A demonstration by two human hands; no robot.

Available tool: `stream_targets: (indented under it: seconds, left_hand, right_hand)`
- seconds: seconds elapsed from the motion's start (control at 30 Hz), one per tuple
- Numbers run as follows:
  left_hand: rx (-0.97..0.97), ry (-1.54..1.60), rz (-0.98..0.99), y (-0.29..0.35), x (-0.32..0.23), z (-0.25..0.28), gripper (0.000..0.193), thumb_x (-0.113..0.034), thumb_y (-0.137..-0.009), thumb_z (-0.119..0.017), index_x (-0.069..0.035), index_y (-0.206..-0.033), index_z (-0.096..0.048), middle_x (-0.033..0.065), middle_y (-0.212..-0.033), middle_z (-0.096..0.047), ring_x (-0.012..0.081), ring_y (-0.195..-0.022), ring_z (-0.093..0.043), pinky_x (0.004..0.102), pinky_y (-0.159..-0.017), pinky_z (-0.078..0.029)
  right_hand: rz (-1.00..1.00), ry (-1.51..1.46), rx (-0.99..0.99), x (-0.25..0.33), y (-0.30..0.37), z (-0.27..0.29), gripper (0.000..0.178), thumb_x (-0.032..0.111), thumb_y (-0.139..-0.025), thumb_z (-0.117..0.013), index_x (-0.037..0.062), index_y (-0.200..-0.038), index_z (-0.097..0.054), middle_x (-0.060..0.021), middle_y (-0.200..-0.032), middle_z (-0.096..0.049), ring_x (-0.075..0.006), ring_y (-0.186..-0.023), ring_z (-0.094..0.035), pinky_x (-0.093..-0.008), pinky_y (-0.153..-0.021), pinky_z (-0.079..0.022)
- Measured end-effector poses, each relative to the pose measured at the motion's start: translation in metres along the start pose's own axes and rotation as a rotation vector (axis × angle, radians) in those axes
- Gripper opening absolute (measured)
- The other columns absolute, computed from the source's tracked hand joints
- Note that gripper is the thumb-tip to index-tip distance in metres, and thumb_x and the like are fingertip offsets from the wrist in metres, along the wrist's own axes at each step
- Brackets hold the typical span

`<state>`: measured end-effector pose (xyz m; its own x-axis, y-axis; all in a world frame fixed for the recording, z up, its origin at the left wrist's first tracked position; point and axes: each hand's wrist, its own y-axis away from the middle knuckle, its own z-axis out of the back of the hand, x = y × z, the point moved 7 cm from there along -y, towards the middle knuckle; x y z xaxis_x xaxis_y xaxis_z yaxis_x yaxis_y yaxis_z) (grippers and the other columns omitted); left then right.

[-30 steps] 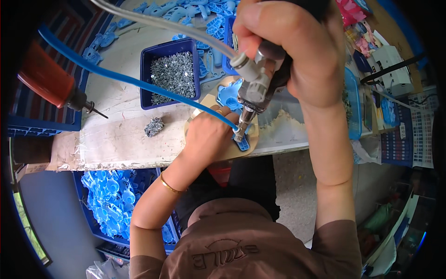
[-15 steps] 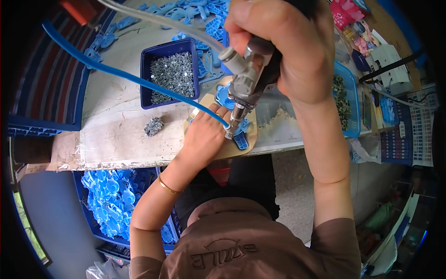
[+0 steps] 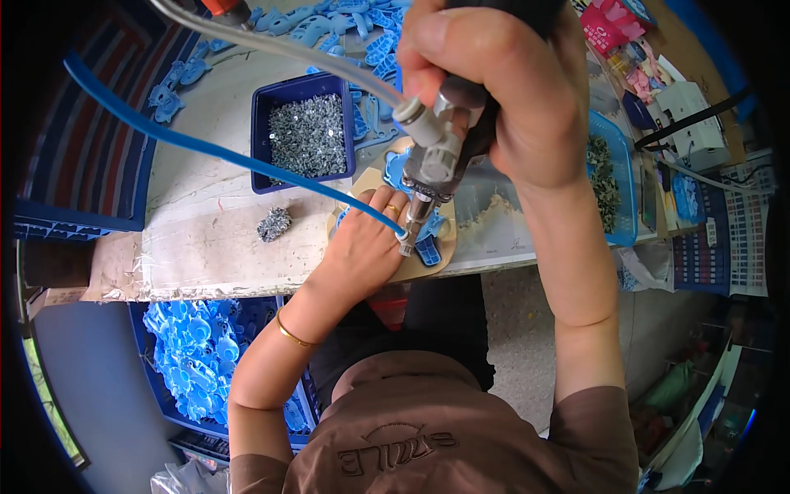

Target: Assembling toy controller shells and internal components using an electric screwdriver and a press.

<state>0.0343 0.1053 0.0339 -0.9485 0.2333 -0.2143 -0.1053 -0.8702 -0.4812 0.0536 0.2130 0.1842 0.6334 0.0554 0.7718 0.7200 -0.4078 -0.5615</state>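
Lying on a tan board [image 3: 406,270] at the tabletop's [image 3: 197,247] near edge, the blue plastic parts [image 3: 428,250] sit beside and partly beneath the left hand [image 3: 366,243], which seems to steady them. The right hand's [image 3: 531,103] grip is clamped around a hose-fed metal tool [image 3: 436,160], angled down over the board. The step in hand appears to be working the tool against the parts; the next move would call for a true line at its nose, with the left fingers kept clear.

Whether that nose touches anything is hidden, and whether the left grip pinches a part or merely presses, one cannot tell. The blue hose [image 3: 214,155] crosses in front of a dark-blue tray [image 3: 257,140] of small metal pieces [image 3: 306,136], too fine to identify. Farther out, an orange implement [image 3: 222,6] is cut off by the upper edge.
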Motion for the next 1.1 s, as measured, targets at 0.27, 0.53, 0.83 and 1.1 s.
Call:
stream_targets:
  seconds: [0.27,0.53,0.83,1.1]
  left_hand:
    - [-0.026,0.041,-0.064,0.004,0.006,-0.001,0.024,-0.001,-0.075,-0.070,0.000,-0.095,-0.057,0.0163,-0.096,-0.061,0.0344,-0.088,-0.060,0.0434,-0.080,-0.049]
    - [0.083,0.107,0.031,0.001,0.009,0.008,0.028,-0.009,-0.077,-0.071,-0.001,-0.101,-0.058,0.0145,-0.099,-0.061,0.0345,-0.096,-0.058,0.0413,-0.084,-0.048]
    - [0.166,0.071,0.079,0.018,0.008,0.007,0.041,-0.026,-0.080,-0.072,-0.001,-0.110,-0.060,0.0173,-0.111,-0.059,0.0363,-0.109,-0.053,0.0423,-0.090,-0.045]
    - [0.136,-0.033,0.088,0.024,0.007,-0.002,0.038,-0.026,-0.077,-0.072,0.001,-0.103,-0.063,0.0143,-0.105,-0.062,0.0305,-0.107,-0.056,0.0429,-0.096,-0.041]
  right_hand:
    - [-0.038,-0.049,-0.030,-0.002,0.001,-0.002,0.056,0.000,-0.077,-0.068,-0.0063,-0.128,-0.043,-0.0095,-0.076,-0.064,-0.0129,-0.060,-0.061,-0.0249,-0.055,-0.050]
    - [0.006,-0.013,0.016,0.003,0.002,-0.003,0.058,0.002,-0.079,-0.068,-0.0070,-0.130,-0.042,-0.0100,-0.077,-0.064,-0.0128,-0.061,-0.061,-0.0248,-0.055,-0.050]
    - [-0.068,0.021,-0.082,-0.014,0.002,0.015,0.049,-0.001,-0.079,-0.067,-0.0047,-0.122,-0.045,-0.0078,-0.075,-0.063,-0.0120,-0.060,-0.060,-0.0248,-0.054,-0.049]
    - [0.044,-0.055,-0.155,-0.013,0.026,-0.002,0.058,-0.008,-0.078,-0.064,-0.0005,-0.127,-0.036,-0.0053,-0.069,-0.058,-0.0107,-0.054,-0.058,-0.0245,-0.050,-0.048]
